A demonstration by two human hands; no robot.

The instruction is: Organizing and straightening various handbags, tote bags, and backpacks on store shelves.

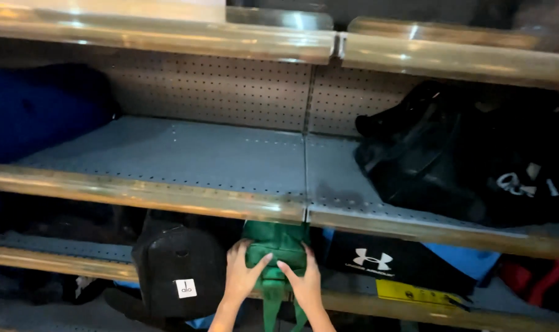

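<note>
A green bag (275, 246) sits at the front edge of the lower shelf (58, 261), both hands clamped on it: the left hand (240, 275) wraps its left side, the right hand (304, 280) its right, steadying it upright. Just left of the green bag stands a black bag (178, 264); above it, the grey perforated middle shelf (187, 154) carries a black duffel (470, 154) and a blue bag (39, 107).

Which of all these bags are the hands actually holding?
The green bag on the lower shelf; both the left hand and right hand grip it. The others are black or blue, untouched.
</note>
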